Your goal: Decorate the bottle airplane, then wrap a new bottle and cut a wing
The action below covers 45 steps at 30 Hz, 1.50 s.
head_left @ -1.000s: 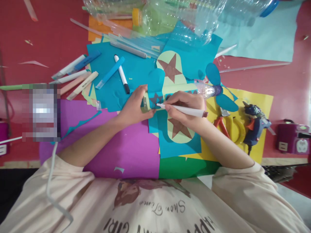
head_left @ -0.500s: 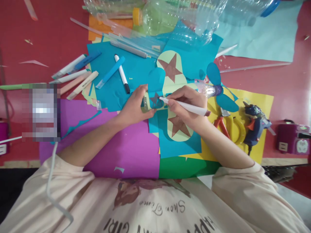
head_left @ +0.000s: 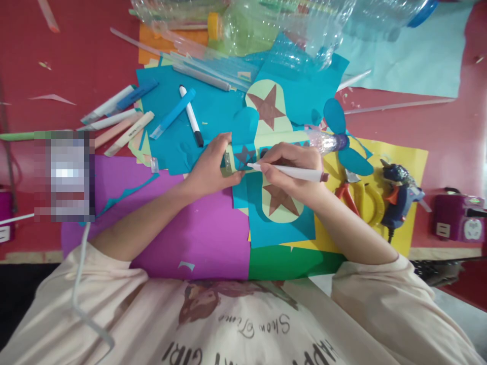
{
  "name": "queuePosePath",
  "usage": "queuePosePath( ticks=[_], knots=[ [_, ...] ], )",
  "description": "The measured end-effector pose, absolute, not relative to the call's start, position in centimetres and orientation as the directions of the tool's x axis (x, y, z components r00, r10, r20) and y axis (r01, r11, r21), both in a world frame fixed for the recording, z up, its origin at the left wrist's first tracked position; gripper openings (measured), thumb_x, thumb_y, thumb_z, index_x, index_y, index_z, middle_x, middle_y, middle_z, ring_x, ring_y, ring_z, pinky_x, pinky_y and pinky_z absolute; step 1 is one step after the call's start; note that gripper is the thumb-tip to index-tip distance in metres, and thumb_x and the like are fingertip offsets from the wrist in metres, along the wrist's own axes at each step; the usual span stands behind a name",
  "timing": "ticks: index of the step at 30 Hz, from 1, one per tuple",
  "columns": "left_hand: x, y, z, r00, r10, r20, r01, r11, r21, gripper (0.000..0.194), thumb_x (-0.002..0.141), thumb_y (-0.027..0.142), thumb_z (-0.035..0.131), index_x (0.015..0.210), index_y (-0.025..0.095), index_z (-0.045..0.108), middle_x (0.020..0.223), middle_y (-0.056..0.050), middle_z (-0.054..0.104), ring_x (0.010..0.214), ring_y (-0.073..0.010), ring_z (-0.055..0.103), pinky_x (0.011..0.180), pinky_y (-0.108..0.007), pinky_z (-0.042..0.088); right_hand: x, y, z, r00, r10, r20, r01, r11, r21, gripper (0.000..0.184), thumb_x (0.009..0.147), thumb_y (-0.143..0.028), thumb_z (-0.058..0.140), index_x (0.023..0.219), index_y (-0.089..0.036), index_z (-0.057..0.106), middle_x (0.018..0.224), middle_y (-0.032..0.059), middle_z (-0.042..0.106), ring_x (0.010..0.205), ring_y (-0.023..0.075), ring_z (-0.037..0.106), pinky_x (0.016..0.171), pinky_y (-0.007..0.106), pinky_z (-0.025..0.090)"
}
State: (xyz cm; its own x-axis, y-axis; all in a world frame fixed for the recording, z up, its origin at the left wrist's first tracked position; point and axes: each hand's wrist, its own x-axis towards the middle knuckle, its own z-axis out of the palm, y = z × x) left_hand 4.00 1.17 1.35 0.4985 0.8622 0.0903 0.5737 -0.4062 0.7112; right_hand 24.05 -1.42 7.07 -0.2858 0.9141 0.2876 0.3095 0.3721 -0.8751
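Observation:
A toy plane made from a plastic bottle (head_left: pixel 323 141) lies crosswise in front of me, wrapped in pale green and blue paper. Its pale green wings (head_left: pixel 286 119) bear brown stars, and a blue paper propeller (head_left: pixel 335 116) sits on the bottle's neck at the right. My left hand (head_left: pixel 213 165) grips the tail end between thumb and fingers, beside a blue tail fin (head_left: pixel 244 125). In my right hand (head_left: pixel 294 165) is a white marker with a brown end (head_left: pixel 304 173). Its tip touches or hovers just by a dark star (head_left: pixel 245 156) on the tail's blue band.
Several markers (head_left: pixel 125 133) lie at the left, near a blurred-out device (head_left: pixel 66 177) with a cable. Clear plastic bottles (head_left: pixel 281 30) line the back. Red-handled pliers (head_left: pixel 347 195) and a glue gun (head_left: pixel 397 203) rest on yellow paper (head_left: pixel 416 167) at the right. Purple paper (head_left: pixel 205 223) covers the front left.
The marker's tip has moved slightly down and left on the blue band, and my right hand has shifted with it. My left hand keeps its hold on the plane.

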Motion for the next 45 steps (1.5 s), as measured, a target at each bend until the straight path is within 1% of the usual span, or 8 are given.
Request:
queuePosePath(
  ticks=[5,9,17,22,24,31,38,45],
  knots=[
    [4.1,1.2,1.3,0.498,0.859,0.118,0.564,-0.425,0.708,0.059,0.076,0.038,0.067,0.123,0.023,0.035,0.133,-0.014,0.05,0.127,-0.031,0.048,0.092,-0.044,0.048,23.9,-1.5,7.0,-0.205,0.946,0.252,0.293,0.305,-0.906,0.019,0.082,-0.028,0.061,0.066,-0.019,0.054,0.051,-0.0055,0.055,0.045,0.0052,0.049,0.042,0.019,0.035],
    [4.1,1.0,1.5,0.501,0.859,0.103,0.574,-0.419,0.704,0.059,0.076,0.034,0.067,0.122,0.02,0.033,0.136,-0.016,0.048,0.131,-0.0317,0.045,0.098,-0.045,0.047,23.9,-1.5,6.7,-0.159,0.954,0.254,0.277,0.29,-0.916,0.018,0.082,-0.03,0.061,0.07,-0.02,0.053,0.052,-0.0061,0.055,0.046,0.0053,0.048,0.043,0.019,0.036],
    [4.1,1.1,1.6,0.511,0.856,0.081,0.562,-0.404,0.722,0.054,0.078,0.04,0.063,0.119,0.017,0.036,0.136,-0.02,0.047,0.131,-0.032,0.045,0.101,-0.048,0.044,24.0,-1.6,6.9,-0.193,0.951,0.242,0.276,0.289,-0.917,0.017,0.08,-0.025,0.06,0.066,-0.019,0.055,0.052,-0.0053,0.055,0.046,0.0053,0.049,0.043,0.019,0.035],
    [4.0,1.3,1.1,0.502,0.857,0.113,0.557,-0.42,0.716,0.059,0.078,0.048,0.063,0.122,0.019,0.035,0.133,-0.015,0.05,0.128,-0.0299,0.047,0.101,-0.046,0.045,24.1,-1.5,7.0,-0.253,0.927,0.277,0.273,0.343,-0.899,0.016,0.079,-0.019,0.059,0.064,-0.018,0.054,0.05,-0.0058,0.056,0.045,0.0044,0.048,0.043,0.019,0.035],
    [3.9,1.3,1.0,0.508,0.854,0.113,0.55,-0.423,0.72,0.061,0.079,0.051,0.062,0.123,0.019,0.036,0.133,-0.016,0.05,0.128,-0.0304,0.047,0.101,-0.047,0.045,24.1,-1.4,7.0,-0.243,0.93,0.275,0.27,0.337,-0.902,0.016,0.08,-0.02,0.059,0.065,-0.018,0.054,0.051,-0.0059,0.056,0.045,0.0043,0.048,0.043,0.018,0.035],
    [3.9,1.1,1.3,0.502,0.859,0.099,0.572,-0.415,0.707,0.062,0.077,0.039,0.067,0.125,0.02,0.033,0.131,-0.014,0.053,0.129,-0.032,0.046,0.098,-0.045,0.046,24.0,-1.5,6.7,-0.168,0.947,0.275,0.271,0.313,-0.91,0.015,0.082,-0.025,0.06,0.069,-0.019,0.054,0.05,-0.007,0.052,0.046,0.0049,0.048,0.044,0.018,0.037],
    [3.8,1.3,0.7,0.517,0.843,0.148,0.56,-0.463,0.687,0.064,0.078,0.049,0.063,0.125,0.018,0.032,0.132,-0.018,0.049,0.127,-0.0343,0.048,0.096,-0.047,0.047,24.0,-1.4,6.9,-0.21,0.932,0.296,0.278,0.347,-0.895,0.017,0.081,-0.023,0.058,0.065,-0.018,0.053,0.05,-0.0059,0.053,0.045,0.0044,0.047,0.042,0.019,0.035],
    [3.8,1.3,0.8,0.525,0.836,0.162,0.541,-0.475,0.694,0.06,0.077,0.042,0.064,0.122,0.019,0.032,0.131,-0.016,0.05,0.127,-0.0332,0.048,0.095,-0.047,0.047,24.0,-1.4,6.8,-0.176,0.938,0.3,0.273,0.339,-0.9,0.015,0.081,-0.022,0.058,0.067,-0.019,0.053,0.05,-0.007,0.053,0.043,0.0044,0.047,0.041,0.018,0.035]
  ],
)
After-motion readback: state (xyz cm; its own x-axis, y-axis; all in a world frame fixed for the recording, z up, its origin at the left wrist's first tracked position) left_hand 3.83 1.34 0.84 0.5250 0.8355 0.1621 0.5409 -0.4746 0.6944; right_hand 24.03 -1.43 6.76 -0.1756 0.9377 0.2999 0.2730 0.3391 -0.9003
